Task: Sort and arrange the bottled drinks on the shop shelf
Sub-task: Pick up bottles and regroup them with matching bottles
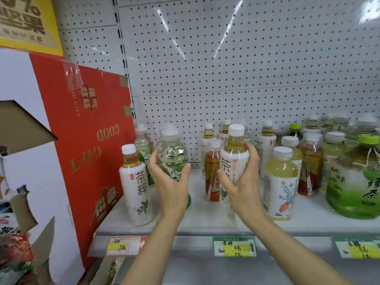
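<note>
Two hands [171, 183] [243, 179], two gripped bottles [172, 159] [233, 159]

White shop shelf [205, 223] backed by perforated panel [246, 68], carrying a white-labelled tea bottle [136, 186] at left, a red-labelled bottle [212, 173], a floral-labelled bottle [280, 184], a large green tea jug [355, 177] at right, and a red gift carton [90, 145] at its left end.

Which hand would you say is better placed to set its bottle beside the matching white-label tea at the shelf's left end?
Probably the right hand: it grips the matching white-label tea bottle, while the left hand holds a clear bamboo-print bottle between it and that standing bottle.
</note>
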{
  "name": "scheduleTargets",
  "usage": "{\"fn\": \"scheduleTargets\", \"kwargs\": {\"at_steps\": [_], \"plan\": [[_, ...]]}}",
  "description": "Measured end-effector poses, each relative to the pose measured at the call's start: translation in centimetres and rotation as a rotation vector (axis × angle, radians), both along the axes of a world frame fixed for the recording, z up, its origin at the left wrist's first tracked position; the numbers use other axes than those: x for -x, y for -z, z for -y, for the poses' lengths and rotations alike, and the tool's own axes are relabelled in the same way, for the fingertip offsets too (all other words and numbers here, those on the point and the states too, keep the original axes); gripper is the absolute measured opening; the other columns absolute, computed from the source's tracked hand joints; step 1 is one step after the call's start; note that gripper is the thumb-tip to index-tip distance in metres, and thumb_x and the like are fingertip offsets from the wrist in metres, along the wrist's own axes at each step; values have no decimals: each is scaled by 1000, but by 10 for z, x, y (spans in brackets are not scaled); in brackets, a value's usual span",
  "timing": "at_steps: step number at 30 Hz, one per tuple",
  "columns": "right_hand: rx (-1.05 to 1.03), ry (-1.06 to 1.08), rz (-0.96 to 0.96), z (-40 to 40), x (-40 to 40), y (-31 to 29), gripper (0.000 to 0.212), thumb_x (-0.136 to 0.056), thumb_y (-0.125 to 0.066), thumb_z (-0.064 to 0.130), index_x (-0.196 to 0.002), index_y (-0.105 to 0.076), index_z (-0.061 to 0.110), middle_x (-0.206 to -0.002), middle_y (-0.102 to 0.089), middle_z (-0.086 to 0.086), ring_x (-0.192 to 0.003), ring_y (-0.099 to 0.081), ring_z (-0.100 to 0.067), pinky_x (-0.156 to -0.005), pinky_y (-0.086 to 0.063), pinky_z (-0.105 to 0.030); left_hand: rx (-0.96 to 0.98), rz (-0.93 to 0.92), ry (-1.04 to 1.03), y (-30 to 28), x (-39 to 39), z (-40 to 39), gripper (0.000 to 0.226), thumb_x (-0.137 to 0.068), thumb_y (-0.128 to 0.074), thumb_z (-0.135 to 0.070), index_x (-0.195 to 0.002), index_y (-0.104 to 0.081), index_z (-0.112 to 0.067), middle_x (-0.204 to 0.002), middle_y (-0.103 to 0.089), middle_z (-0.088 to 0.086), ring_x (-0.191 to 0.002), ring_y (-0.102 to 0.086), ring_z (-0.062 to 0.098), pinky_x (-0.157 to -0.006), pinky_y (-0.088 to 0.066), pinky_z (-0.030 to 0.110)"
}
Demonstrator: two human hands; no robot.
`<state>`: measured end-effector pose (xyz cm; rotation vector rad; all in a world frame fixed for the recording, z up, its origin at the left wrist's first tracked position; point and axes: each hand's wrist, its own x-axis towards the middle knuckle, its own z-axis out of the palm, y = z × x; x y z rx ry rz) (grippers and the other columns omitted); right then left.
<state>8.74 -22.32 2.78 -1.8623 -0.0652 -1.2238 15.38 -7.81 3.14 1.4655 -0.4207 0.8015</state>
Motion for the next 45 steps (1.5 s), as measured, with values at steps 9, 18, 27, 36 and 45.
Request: {"fn": "scheduleTargets", "kwargs": {"at_steps": [9, 18, 27, 36, 45], "plan": [[-101, 120, -58, 19, -19, 15, 87, -86, -73, 16, -152, -16, 19, -150, -30, 2, -133, -31, -9, -108, -24, -22, -127, -137, 25, 13, -55, 22, 86, -87, -74, -18, -149, -14, -14, -154, -22, 12, -139, -27, 14, -116, -26, 31], [-95, 209, -121, 31, -35, 24, 89, -86, -72, 16, -153, -14, 18, -152, -33, -8, -137, -33, -19, -115, -31, -43, -341, -177, -74, 19, -16, 5, 92, -95, -63, -20, -159, 2, -17, -167, -6, 2, -153, -7, 15, -124, -13, 35], [-24, 276, -174, 26, -35, 22, 89, -92, -67, 20, -156, -6, 12, -152, -29, -16, -133, -27, -18, -104, -18, -22, -101, -156, -403, 16, -7, -69, 99, -76, -84, -29, -153, -25, -9, -152, -31, 15, -141, -27, 25, -118, -25, 49], [227, 419, -177, 23, -25, 42, 85, -96, -57, 14, -156, 1, 3, -165, -1, -12, -150, 4, -12, -118, 7, -17, -74, -224, -194, 28, -32, -82, 77, -86, -75, -29, -146, -27, -36, -136, -51, 4, -121, -51, 29, -96, -46, 61], [453, 480, -206, 30, -8, 54, 85, -90, -62, 13, -156, -9, 3, -164, -10, -13, -152, -10, -25, -123, -18, -39, -26, -67, 306, -6, 44, -17, 70, -88, -70, -39, -145, -30, -39, -138, -52, -10, -127, -51, 9, -107, -42, 40]]}}
